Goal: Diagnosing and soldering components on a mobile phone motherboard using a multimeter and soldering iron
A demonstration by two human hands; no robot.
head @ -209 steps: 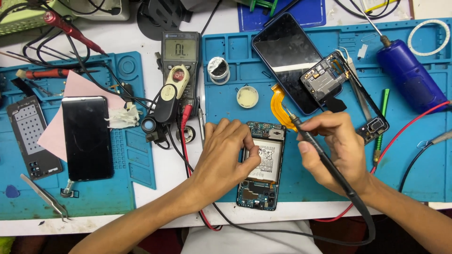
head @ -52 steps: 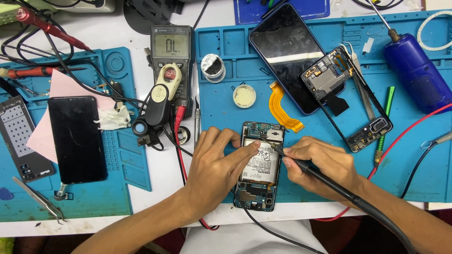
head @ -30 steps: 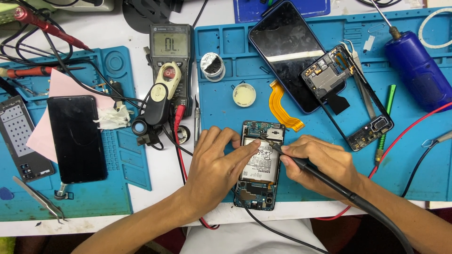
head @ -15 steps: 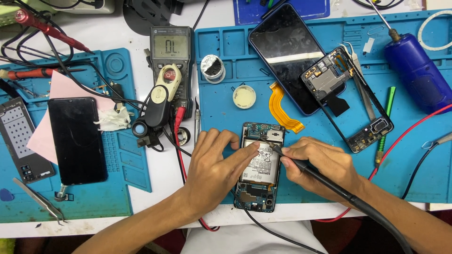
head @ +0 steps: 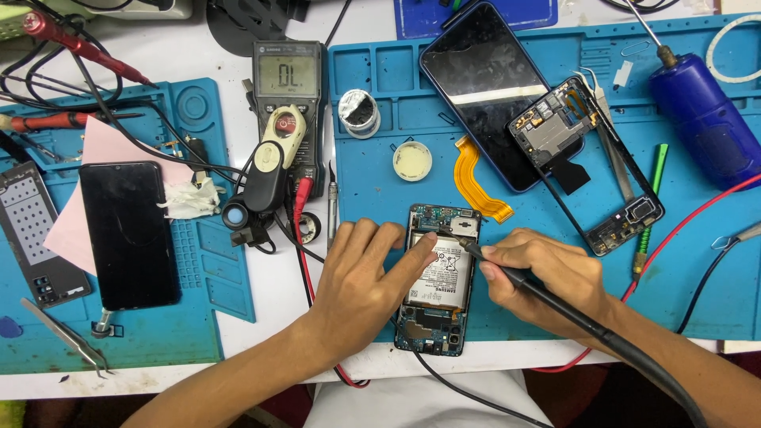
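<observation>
An opened phone [head: 438,297] with its battery and circuit board exposed lies on the blue work mat [head: 380,174] near the table's front edge. My left hand [head: 361,281] rests flat on its left side, fingers pressing the battery. My right hand [head: 547,277] grips a black corded probe tool [head: 571,313] like a pen. The tool's tip touches the top part of the board, just above the battery.
A digital multimeter [head: 287,103] stands at the back middle. A dark phone screen [head: 487,87], a phone frame [head: 587,158], an orange flex cable [head: 472,178], two small tins, a blue cylinder tool [head: 701,115] and a green stick lie around. Another phone [head: 127,234] and tweezers [head: 67,337] lie on the left mat.
Seven seconds ago my right hand held the tool up above the phone's right side. It has since come down so that the tip sits on the board. Over the last second, almost nothing moved.
</observation>
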